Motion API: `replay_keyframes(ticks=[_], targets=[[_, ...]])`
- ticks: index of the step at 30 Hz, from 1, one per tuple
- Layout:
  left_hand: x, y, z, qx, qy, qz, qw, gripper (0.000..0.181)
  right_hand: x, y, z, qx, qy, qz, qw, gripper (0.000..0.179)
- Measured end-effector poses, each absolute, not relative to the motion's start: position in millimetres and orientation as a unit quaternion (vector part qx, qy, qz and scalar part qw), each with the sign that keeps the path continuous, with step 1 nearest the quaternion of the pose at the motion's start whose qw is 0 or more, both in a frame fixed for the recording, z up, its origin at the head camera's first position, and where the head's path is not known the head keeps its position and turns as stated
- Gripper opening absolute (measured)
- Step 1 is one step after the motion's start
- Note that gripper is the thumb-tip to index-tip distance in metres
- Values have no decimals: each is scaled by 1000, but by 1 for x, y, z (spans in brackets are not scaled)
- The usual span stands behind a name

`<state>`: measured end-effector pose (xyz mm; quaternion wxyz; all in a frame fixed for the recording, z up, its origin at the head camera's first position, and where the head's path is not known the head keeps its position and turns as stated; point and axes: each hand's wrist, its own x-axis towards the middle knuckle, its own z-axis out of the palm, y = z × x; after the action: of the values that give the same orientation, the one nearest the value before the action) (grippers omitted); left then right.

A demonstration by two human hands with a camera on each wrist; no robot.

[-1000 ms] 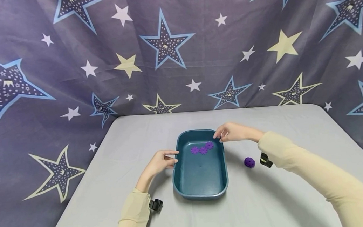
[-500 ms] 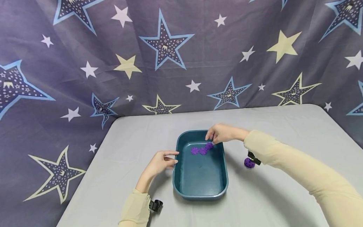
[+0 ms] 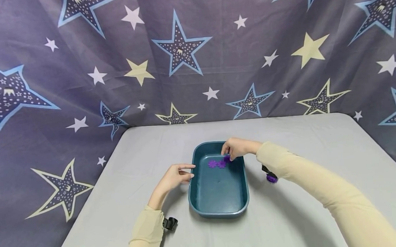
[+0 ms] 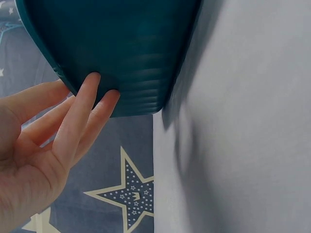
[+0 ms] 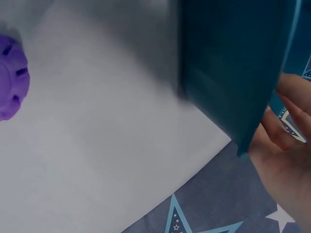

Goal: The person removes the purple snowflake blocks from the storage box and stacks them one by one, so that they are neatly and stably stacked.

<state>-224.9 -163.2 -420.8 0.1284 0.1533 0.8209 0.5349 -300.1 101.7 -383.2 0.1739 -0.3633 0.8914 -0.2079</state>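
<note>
A teal plastic bin (image 3: 220, 212) stands on the table. Three small purple flower-shaped discs lie in a row towards its far end: a left disc (image 3: 212, 163), a middle disc (image 3: 221, 164) and a right disc (image 3: 227, 158). My left hand (image 3: 174, 177) holds the bin's left rim, some fingers over the edge and others against the outer wall (image 4: 141, 73). Reaching over the far right rim, my right hand (image 3: 239, 147) has its fingertips around the right disc, partly covering it. The right wrist view hides those fingertips behind the bin wall, so I cannot tell whether they pinch it.
Right of the bin, a thick round purple piece with notches (image 5: 10, 77) rests on the grey tablecloth (image 3: 323, 145), partly hidden in the head view by the black wrist camera (image 3: 267, 170). A star-patterned curtain (image 3: 213, 42) hangs behind and beside the table.
My right hand has moved left and down from the far right rim to the right disc, its forearm swinging along above the round purple piece. The left hand and the bin stay put.
</note>
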Motion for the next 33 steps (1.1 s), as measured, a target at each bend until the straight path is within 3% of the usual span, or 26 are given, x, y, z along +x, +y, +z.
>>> replay_keyframes(ticks=[4, 11, 21, 33], targets=[[-225, -163, -421, 156, 822, 532, 126, 34, -306, 96, -390, -342, 901, -187, 191, 30], [-225, -163, -421, 156, 822, 533, 128, 35, -344, 95, -432, -365, 898, -143, 198, 34], [-225, -163, -422, 158, 819, 537, 127, 35, -301, 85, -398, -350, 916, -84, 178, 33], [-224, -164, -422, 154, 814, 545, 132, 37, -303, 79, -409, -329, 927, -53, 170, 35]])
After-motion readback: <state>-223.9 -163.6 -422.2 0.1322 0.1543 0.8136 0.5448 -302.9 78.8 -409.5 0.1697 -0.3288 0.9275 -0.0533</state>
